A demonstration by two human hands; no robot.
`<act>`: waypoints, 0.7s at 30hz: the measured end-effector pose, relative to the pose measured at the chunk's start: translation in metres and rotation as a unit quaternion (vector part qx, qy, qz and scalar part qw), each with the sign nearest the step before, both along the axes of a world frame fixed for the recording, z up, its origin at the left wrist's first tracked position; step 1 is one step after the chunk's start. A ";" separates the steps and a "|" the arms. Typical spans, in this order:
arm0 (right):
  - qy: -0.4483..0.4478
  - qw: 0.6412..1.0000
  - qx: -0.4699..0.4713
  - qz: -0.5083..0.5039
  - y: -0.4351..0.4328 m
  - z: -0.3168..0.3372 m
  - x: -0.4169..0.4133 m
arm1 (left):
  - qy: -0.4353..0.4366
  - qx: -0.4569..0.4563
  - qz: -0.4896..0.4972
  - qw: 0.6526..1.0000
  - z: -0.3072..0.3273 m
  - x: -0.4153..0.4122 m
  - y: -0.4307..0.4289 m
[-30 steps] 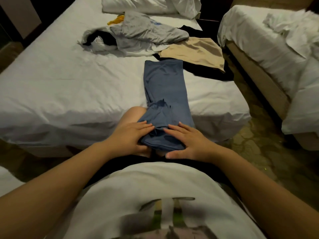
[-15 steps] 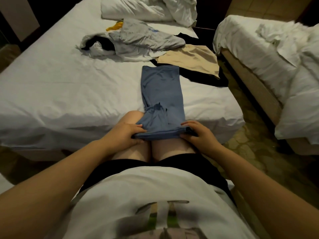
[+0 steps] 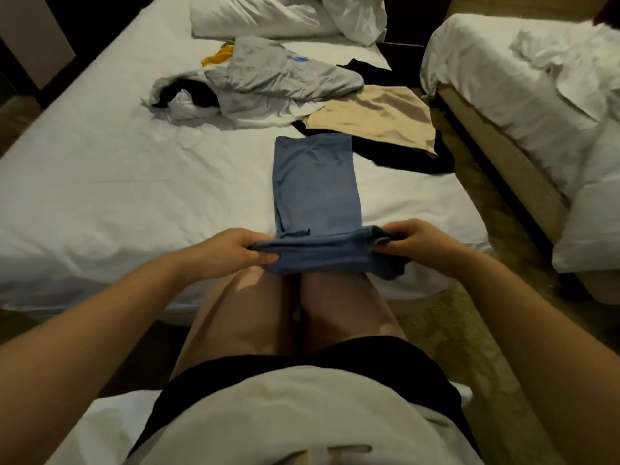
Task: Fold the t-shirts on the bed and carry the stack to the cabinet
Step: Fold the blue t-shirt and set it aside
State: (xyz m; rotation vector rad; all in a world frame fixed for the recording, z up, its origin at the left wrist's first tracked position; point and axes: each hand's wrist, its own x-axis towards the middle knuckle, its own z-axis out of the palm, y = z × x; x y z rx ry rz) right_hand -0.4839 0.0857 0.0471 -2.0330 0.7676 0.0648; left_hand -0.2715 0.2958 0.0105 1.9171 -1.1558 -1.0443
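A blue t-shirt [image 3: 313, 186], folded into a long narrow strip, lies on the white bed [image 3: 117, 182] and runs toward my knees. Its near end is lifted off my thighs and stretched flat between both hands. My left hand [image 3: 231, 251] pinches the left corner, thumb underneath. My right hand [image 3: 414, 241] grips the right corner. Further back lie a beige t-shirt [image 3: 375, 115] on a black garment [image 3: 409, 161], and a heap of grey shirts [image 3: 268, 78] with white, black and yellow pieces.
White pillows [image 3: 268, 15] lie at the head of the bed. A second bed [image 3: 536, 105] with rumpled white bedding stands to the right across a narrow patterned floor aisle [image 3: 449, 330]. I sit facing the bed's edge, knees against it.
My hands were pressing flat on the shirt's near end on my lap. They have moved apart to its corners, gripped them and lifted the end toward the bed.
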 end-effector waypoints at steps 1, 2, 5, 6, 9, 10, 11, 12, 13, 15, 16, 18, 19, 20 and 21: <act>-0.019 1.000 -0.010 -0.004 -0.006 0.004 0.005 | 0.011 -0.015 0.009 1.000 0.000 0.004 -0.008; -0.035 0.999 -0.018 -0.013 -0.014 0.007 0.011 | 0.021 -0.033 0.024 0.999 0.003 0.008 -0.016; -0.090 0.994 -0.020 -0.062 -0.042 0.011 0.037 | 0.082 -0.077 0.072 0.991 0.013 0.028 -0.045; -0.107 0.991 -0.017 -0.079 -0.051 0.009 0.047 | 0.120 -0.084 0.086 0.985 0.017 0.035 -0.053; -0.155 0.980 -0.014 -0.127 -0.078 0.000 0.085 | 0.269 -0.064 0.125 0.953 0.017 0.066 -0.084; -0.164 0.976 -0.015 -0.142 -0.087 -0.004 0.099 | 0.315 -0.042 0.142 0.937 0.018 0.075 -0.096; -0.171 0.973 -0.012 -0.155 -0.098 -0.007 0.113 | 0.348 -0.021 0.159 0.924 0.015 0.086 -0.108; -0.174 0.970 -0.003 -0.168 -0.110 -0.010 0.129 | 0.376 0.001 0.179 0.909 0.013 0.096 -0.121; -0.179 0.967 0.010 -0.179 -0.123 -0.013 0.146 | 0.393 0.014 0.194 0.899 0.008 0.108 -0.134; -0.180 0.964 0.039 -0.193 -0.150 -0.022 0.180 | 0.407 0.035 0.231 0.883 0.001 0.132 -0.163; -0.175 0.964 0.051 -0.195 -0.163 -0.028 0.198 | 0.414 0.041 0.245 0.876 -0.003 0.144 -0.179; -0.159 0.965 0.071 -0.199 -0.188 -0.045 0.234 | 0.427 0.048 0.263 0.864 -0.017 0.172 -0.210; -0.144 0.965 0.074 -0.206 -0.199 -0.056 0.249 | 0.432 0.052 0.270 0.859 -0.026 0.185 -0.224; -0.126 0.966 0.071 -0.214 -0.210 -0.069 0.262 | 0.435 0.064 0.272 0.856 -0.035 0.196 -0.237; -0.105 0.968 0.062 -0.221 -0.221 -0.083 0.271 | 0.434 0.073 0.273 0.856 -0.045 0.205 -0.249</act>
